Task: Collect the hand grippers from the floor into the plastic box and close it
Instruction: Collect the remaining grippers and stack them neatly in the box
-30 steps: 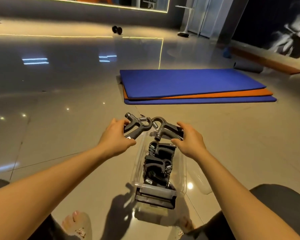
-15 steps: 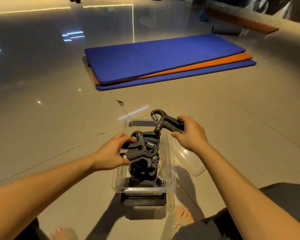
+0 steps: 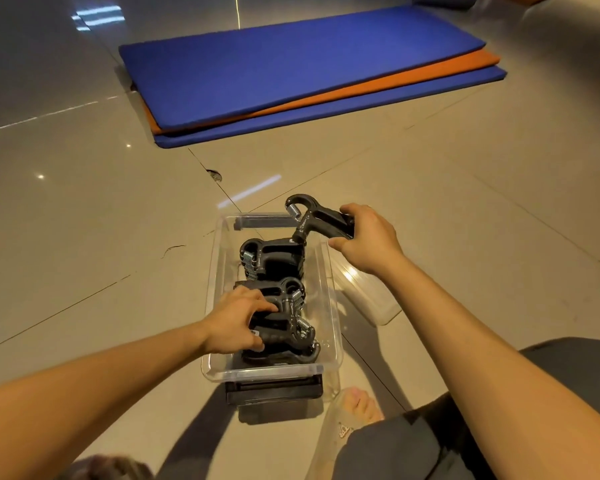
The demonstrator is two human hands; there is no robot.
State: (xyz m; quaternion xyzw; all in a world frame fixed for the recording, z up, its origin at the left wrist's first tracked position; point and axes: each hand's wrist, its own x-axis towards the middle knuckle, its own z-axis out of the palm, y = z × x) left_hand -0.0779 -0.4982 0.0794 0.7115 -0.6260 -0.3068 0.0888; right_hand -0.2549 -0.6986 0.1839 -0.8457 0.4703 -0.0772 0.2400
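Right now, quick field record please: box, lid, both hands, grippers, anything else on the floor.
box: clear plastic box on the floor, open
lid: clear lid lying on the floor, right of the box
left hand: left hand inside the box, grips near hand gripper
right hand: right hand holds raised hand gripper over the box's far right corner
stowed: far hand gripper in the far half, more underneath, count unclear
background: stacked blue and orange mats beyond the box
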